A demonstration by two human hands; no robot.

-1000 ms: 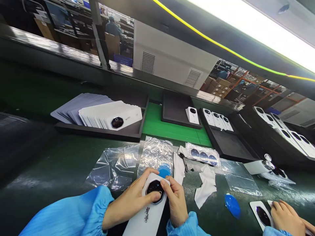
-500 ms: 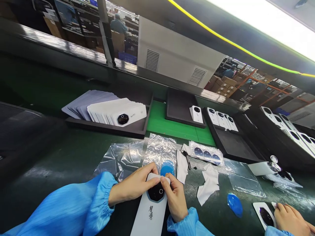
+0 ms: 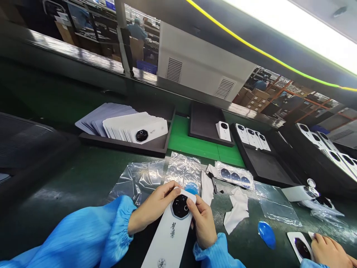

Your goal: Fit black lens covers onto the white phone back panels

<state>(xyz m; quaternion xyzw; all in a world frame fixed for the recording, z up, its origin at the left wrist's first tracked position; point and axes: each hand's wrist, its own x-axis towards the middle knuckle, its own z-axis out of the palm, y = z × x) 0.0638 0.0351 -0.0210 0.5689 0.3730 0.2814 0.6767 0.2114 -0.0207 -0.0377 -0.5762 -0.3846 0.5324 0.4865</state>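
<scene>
Both my hands grip a long white phone back cover [image 3: 169, 234] with a black octagonal camera module [image 3: 180, 206]. My left hand [image 3: 156, 206] pinches its upper left edge, and my right hand [image 3: 203, 223] holds its right edge. The module is uncovered between them. Just beyond my fingers, a blue disc [image 3: 192, 188] lies under clear plastic film [image 3: 182, 171]. At lower right, a co-worker's hand [image 3: 329, 253] rests on another white cover [image 3: 299, 245].
A black tray [image 3: 122, 141] holds a leaning stack of white covers and lilac sheets. Other black trays hold more covers. Film sheets, white cloths [image 3: 238, 210], a strip of lens pieces [image 3: 235, 178], a blue pad [image 3: 267, 234] and a small black tool [image 3: 213, 182] lie on the dark green bench.
The cover has swung so its top leans right, and it has moved up slightly. My left thumb has left the module, which now shows fully. The view has shifted a little.
</scene>
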